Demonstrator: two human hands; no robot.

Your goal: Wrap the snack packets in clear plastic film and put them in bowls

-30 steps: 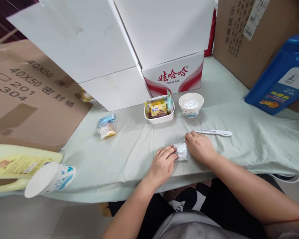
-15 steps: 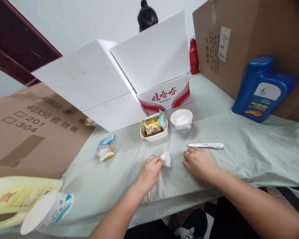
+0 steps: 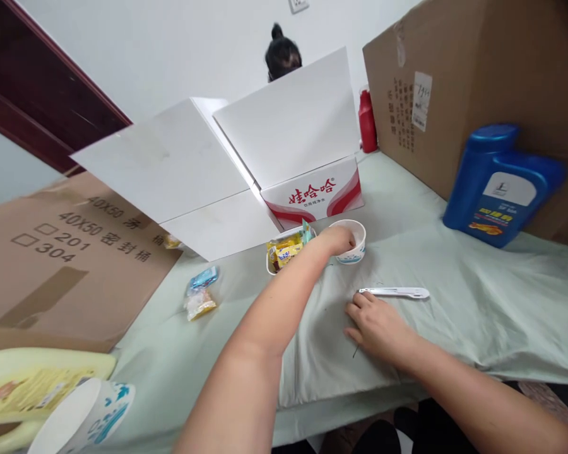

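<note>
My left hand (image 3: 339, 240) reaches down into a white paper bowl (image 3: 353, 257) with a blue print. Its fingers look bent together, but the bowl and the hand itself hide the tips and anything between them. My right hand (image 3: 376, 325) lies on the cloth, fingers loosely apart and holding nothing. Just beyond its fingertips is a white utility knife (image 3: 397, 292); whether they touch I cannot tell. Left of the bowl, partly behind my left forearm, stands a white tub (image 3: 270, 265) full of packaged snacks (image 3: 286, 252).
Two small snack packets, one blue (image 3: 203, 278) and one clear-and-yellow (image 3: 201, 305), lie at left. An open white carton (image 3: 312, 192) stands behind the tub. A blue jug (image 3: 497, 189), red bottle (image 3: 367, 123), yellow jug (image 3: 42, 378) and paper cup (image 3: 106, 410) stand around. A person's head shows behind.
My left hand has moved forward and right from the cloth into the paper bowl. The crumpled white plastic it held is out of sight now. My right hand has stayed by the knife.
</note>
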